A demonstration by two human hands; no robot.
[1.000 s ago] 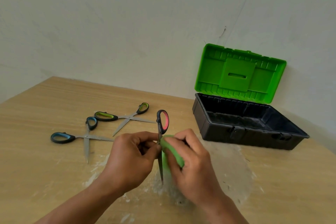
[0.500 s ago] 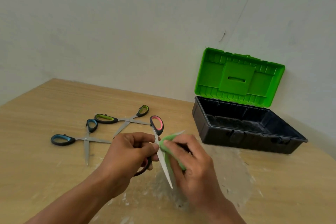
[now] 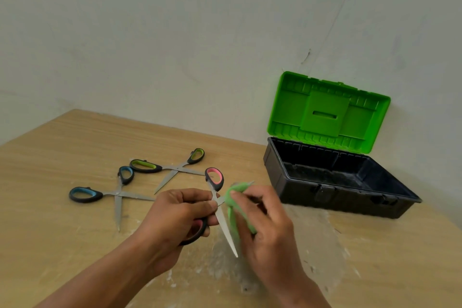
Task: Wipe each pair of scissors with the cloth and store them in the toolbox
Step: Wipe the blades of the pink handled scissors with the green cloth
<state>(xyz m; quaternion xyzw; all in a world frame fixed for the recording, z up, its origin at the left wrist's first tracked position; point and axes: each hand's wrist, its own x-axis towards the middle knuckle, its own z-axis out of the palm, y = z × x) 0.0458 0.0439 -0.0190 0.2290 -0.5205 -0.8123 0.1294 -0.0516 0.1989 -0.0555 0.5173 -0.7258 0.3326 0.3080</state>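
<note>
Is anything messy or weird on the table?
Yes. A white dusty smear spreads across the wooden table in front of the black toolbox. The blue-handled scissors and green-handled scissors lie with blades spread open, not closed.

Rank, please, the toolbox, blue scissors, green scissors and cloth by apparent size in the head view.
1. toolbox
2. blue scissors and green scissors: look alike, unranked
3. cloth, mostly hidden in the right hand, so unsure

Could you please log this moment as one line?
step: wiping pink scissors | left hand: holds scissors | right hand: wipes them with cloth | toolbox: open
</note>
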